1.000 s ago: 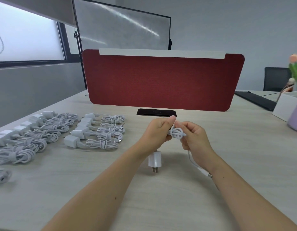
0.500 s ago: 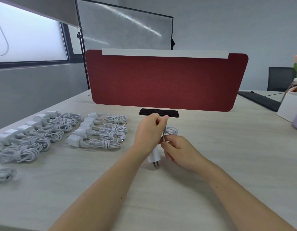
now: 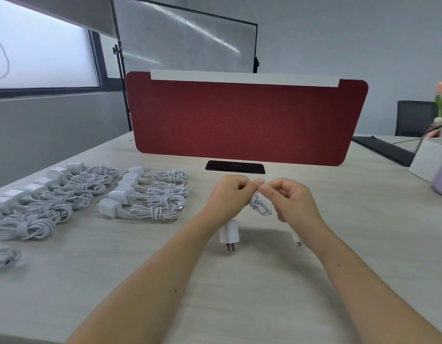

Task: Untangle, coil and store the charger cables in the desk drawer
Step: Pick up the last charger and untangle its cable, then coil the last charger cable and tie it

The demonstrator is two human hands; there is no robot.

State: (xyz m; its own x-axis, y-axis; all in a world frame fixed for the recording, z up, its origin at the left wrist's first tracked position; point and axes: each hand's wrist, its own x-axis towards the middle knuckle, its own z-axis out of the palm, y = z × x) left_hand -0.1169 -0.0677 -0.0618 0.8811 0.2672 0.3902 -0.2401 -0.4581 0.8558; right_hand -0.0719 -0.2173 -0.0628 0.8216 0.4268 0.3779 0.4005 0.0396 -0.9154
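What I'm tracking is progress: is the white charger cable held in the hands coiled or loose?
Mostly coiled: the white charger cable is a looped bundle pinched by left hand and right hand; its connector tail dangles.

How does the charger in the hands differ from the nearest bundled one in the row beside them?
The held charger hangs in the air, pinched by the left hand and right hand; the bundled charger lies flat on the table. The held one's adapter dangles prongs down; the bundled one's lies on its side. The held one's connector end hangs loose; the bundled one's cable is wrapped round its middle. Both are white.
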